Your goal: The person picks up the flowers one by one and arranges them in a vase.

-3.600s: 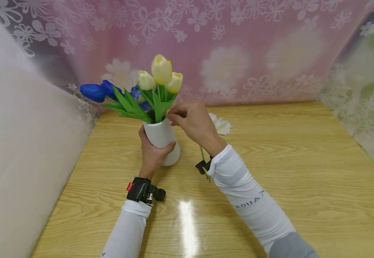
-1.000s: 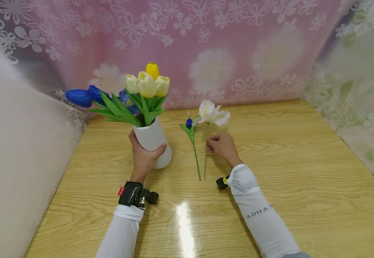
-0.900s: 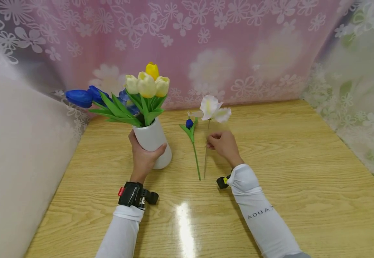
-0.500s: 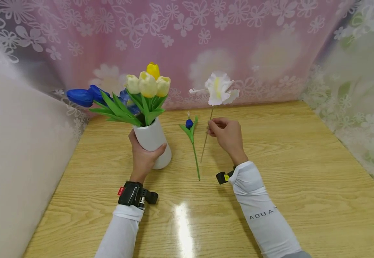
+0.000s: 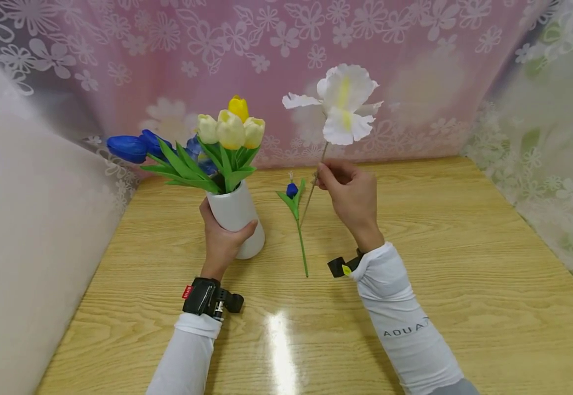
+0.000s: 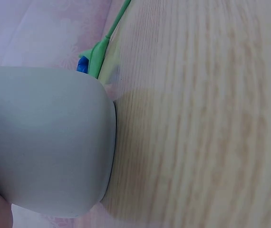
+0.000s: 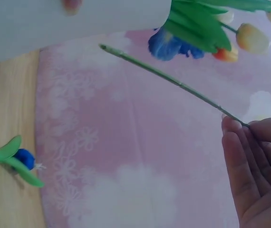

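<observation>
My left hand (image 5: 224,238) grips a white vase (image 5: 239,219) round its side, thumb across the front. Cream tulips (image 5: 230,130), a yellow tulip (image 5: 238,108) and blue tulips (image 5: 127,148) with green leaves stand in it, the blue ones leaning left. With thumb and fingertips, my right hand (image 5: 352,200) pinches the thin stem of a white artificial iris (image 5: 345,101), held up off the table right of the vase. The bare lower end of its stem (image 7: 147,71) points toward the vase in the right wrist view. The left wrist view shows mostly the vase's side (image 6: 50,137).
A small blue flower (image 5: 292,190) with green leaves and a stem lies on the wooden table (image 5: 464,274) between vase and right hand. A pink floral curtain (image 5: 286,55) hangs behind the table; a pale wall (image 5: 29,219) borders the left.
My right hand left the vase, picked the white iris off the table and lifted it upward. My left hand keeps holding the vase, which has shifted little lately.
</observation>
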Demonstrator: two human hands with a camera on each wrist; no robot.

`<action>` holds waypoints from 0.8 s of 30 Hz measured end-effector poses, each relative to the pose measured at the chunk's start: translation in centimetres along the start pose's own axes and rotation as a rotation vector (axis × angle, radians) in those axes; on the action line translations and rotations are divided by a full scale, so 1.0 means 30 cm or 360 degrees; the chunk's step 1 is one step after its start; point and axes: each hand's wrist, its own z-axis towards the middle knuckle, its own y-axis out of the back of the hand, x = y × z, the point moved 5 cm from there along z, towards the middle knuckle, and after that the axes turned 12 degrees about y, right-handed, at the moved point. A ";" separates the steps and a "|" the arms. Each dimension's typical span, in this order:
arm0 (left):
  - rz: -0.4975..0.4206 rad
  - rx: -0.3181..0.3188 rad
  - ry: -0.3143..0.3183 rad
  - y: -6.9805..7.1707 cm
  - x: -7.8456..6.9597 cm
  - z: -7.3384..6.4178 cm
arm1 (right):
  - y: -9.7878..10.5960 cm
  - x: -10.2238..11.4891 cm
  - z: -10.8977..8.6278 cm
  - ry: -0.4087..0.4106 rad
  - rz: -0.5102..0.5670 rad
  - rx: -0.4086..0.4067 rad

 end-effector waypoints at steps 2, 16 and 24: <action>0.0000 0.0001 0.0000 0.000 -0.001 0.000 | -0.009 0.033 0.008 0.0109 0.0025 -0.0028; -0.0003 0.0007 -0.0011 -0.001 0.002 0.000 | -0.101 0.231 0.077 0.0617 0.0165 -0.0031; 0.0025 0.0003 -0.0016 0.001 0.001 -0.001 | -0.163 0.330 0.103 0.0878 0.0446 -0.0017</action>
